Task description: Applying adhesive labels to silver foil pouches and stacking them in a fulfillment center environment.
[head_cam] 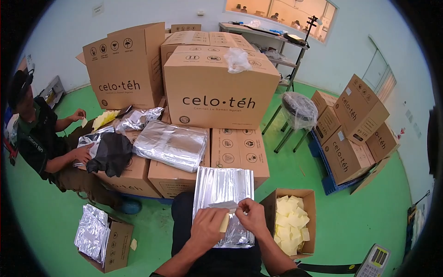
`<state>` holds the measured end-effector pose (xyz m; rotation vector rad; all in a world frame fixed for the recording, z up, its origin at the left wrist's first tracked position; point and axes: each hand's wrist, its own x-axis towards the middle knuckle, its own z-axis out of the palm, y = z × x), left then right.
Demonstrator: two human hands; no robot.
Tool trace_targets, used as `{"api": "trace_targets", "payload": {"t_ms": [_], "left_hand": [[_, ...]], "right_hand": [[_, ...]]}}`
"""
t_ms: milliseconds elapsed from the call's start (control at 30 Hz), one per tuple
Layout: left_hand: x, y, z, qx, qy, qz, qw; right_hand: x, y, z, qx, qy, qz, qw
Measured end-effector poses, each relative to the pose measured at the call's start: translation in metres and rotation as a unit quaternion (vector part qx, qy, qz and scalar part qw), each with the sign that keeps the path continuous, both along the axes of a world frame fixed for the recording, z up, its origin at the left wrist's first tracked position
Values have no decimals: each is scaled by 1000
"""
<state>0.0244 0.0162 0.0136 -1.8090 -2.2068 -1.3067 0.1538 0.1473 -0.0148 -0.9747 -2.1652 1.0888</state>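
Note:
A stack of silver foil pouches point(225, 187) rests on my lap. My left hand point(209, 226) lies over the stack, with a small yellow paper slip point(225, 223) held in its fingers. Above that hand a thin pale label point(223, 205) stands slightly off the foil. The fingertips of my right hand point(252, 215) pinch together at the label's right end. How much of the label the left fingers grip is hidden. To the right on the floor, a cardboard box point(313, 221) holds many loose yellow slips point(291, 221).
Cartons point(221, 90) and a flat foil bundle point(171, 143) stand ahead. At the left, a seated person point(38, 135) handles a black bag point(112, 152). A foil-filled box point(116, 242) sits front left. To the right are a stool point(299, 107), a blue pallet point(328, 183) and a calculator-like device point(373, 261).

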Motion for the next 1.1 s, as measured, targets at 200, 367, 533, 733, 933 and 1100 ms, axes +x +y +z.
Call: {"api": "trace_targets", "payload": {"t_ms": [200,367,533,733,933,1100], "left_hand": [[0,7,-10,-9,-262,-32,964],[5,3,-10,5,-313,-28,949],[7,1,-8,-2,-353,-21,936],[-1,1,-34,132,-640,23,757],[-35,-10,-34,250,-728,134,625],[-24,-10,-24,160,-528,97,829]], "right_hand": [[8,-6,15,-119,64,91,987],[10,-11,21,-114,61,95,987],[11,-13,20,-96,51,100,989],[34,13,-7,-55,110,-43,991],[172,95,-54,160,-231,-294,914],[158,56,-28,236,-216,-255,912]]}}
